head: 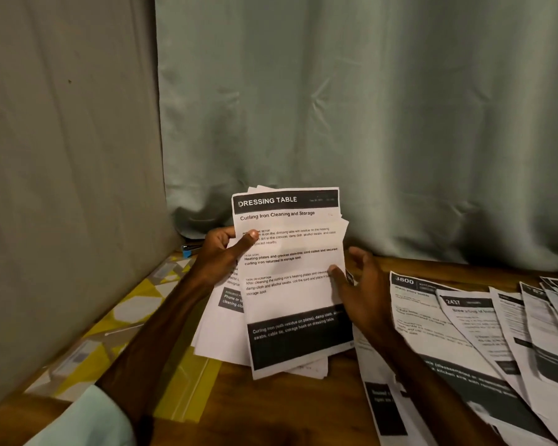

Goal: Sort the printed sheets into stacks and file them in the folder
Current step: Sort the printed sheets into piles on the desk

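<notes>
Printed sheets (290, 268), bundle upright on its long axis over the table's (297, 413) far-left corner, gripped at the left edge by left hand (221, 252); right hand (364, 284), fingers relaxed, thumb touching the right edge, sits nearer the fanned stacks (480, 323) at the right side.

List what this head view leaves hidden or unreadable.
All in the head view:
Held bundle: the Dressing Table sheet covers the pages behind; only their corners show.
Fanned sheets on the right: body print blurred, cut by the right and bottom edges.
Blue object: mostly behind the left hand; unidentifiable.
Yellow folder: partly under the left arm and loose sheets.
</notes>
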`<control>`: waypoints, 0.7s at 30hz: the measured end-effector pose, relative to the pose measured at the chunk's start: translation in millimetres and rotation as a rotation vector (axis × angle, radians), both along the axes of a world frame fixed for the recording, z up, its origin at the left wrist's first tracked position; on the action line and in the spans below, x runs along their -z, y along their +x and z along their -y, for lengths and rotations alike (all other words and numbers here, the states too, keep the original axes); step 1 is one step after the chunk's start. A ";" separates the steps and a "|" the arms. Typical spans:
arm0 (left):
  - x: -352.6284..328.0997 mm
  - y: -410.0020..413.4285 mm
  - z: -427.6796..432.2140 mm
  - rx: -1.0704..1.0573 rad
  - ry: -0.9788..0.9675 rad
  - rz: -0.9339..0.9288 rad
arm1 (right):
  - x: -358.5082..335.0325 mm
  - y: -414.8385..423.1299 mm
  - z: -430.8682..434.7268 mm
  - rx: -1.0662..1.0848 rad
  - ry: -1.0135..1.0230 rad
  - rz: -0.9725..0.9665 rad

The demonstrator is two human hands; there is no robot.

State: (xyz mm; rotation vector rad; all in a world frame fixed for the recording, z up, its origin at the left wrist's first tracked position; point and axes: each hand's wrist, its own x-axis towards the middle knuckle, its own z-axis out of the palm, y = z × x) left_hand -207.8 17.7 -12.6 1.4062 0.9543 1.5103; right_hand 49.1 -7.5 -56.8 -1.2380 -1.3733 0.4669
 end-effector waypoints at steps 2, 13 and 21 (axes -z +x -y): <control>-0.9 -2.1 0.2 0.026 0.007 0.025 | -0.4 4.0 -3.0 -0.056 -0.047 -0.088; -5.3 -21.8 -0.4 -0.004 -0.007 0.037 | -0.9 7.0 -5.9 -0.158 -0.046 -0.280; -13.3 -59.2 -1.2 -0.040 -0.035 0.026 | 18.4 -12.2 -3.4 -0.012 -0.204 -0.400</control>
